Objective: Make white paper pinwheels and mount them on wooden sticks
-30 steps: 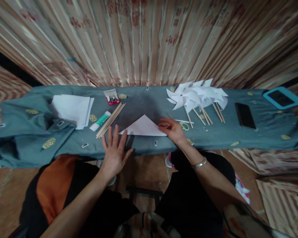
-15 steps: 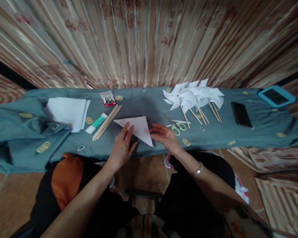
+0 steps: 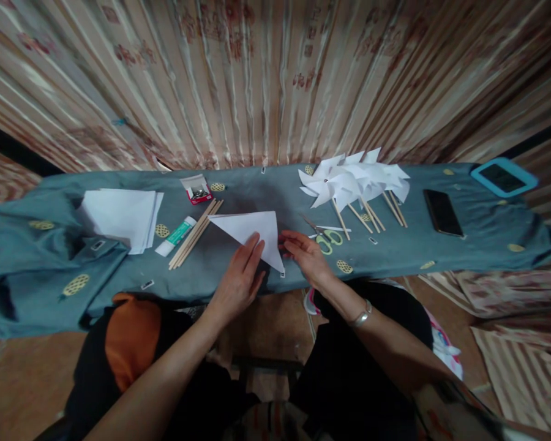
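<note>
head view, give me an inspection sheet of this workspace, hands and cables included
Surface: teal cloth, pineapple prints, rumpled at left
Job's things: folded paper; around it sheets, loose sticks, glue, open red box, scissors, pinwheels
Clutter: phone and blue-framed device at right
Hands: left hand has fingers on the folded paper; right hand by its right edge, touch unclear
Cables: nothing seen
Surroundings: patterned curtain behind, tiled floor below

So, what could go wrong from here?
The folded white paper might shift, since only the left hand clearly rests on it. The right hand could brush the green-handled scissors lying close by. The open red-and-white box might spill its small metal pieces if knocked.
</note>
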### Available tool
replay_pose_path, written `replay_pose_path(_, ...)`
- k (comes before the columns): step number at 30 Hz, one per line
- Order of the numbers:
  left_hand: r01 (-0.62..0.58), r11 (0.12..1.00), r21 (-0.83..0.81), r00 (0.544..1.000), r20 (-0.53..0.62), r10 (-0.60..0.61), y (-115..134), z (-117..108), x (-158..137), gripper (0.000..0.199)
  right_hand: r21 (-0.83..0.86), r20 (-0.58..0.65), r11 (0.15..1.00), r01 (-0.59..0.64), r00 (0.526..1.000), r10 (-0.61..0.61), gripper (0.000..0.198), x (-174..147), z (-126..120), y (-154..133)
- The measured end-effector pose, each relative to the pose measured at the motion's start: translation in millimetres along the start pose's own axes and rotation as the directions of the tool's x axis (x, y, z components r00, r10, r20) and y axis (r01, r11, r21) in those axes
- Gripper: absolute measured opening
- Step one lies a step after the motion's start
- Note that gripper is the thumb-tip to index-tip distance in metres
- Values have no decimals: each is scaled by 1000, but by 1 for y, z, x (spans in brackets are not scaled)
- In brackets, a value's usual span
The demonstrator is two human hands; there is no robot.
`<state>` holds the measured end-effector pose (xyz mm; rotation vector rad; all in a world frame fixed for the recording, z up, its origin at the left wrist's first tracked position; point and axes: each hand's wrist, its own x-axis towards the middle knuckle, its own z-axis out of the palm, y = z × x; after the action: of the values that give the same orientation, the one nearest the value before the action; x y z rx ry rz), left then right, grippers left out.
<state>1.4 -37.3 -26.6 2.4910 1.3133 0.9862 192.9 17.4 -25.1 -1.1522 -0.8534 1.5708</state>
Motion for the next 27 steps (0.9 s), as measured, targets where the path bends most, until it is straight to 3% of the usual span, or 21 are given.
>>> replay_pose_path(13, -78, 996, 32, 996, 48, 76, 12, -3, 0, 76, 127, 142, 977, -174, 978, 156, 38, 6, 1, -24)
replay_pose_path(20, -75, 997, -3, 995, 71, 75, 14, -3, 0, 73, 16, 132, 991, -132, 983, 128, 40, 3, 3, -30)
replay_pose_path(23, 13, 997, -76, 999, 30, -11, 10, -5, 1, 68, -63, 94, 998, -29, 995, 35, 44, 1, 2, -32)
replay_pose_path(25, 130, 979, -158, 991, -14, -134, 6, -5, 2, 64, -142, 81, 988, 67, 995, -56, 47, -1, 2, -34)
replay_pose_path(27, 277, 911, -304, 952, -45, -304, 2, -3, 4, 60, -220, 93, 966, 138, 988, -120, 48, -4, 4, -34)
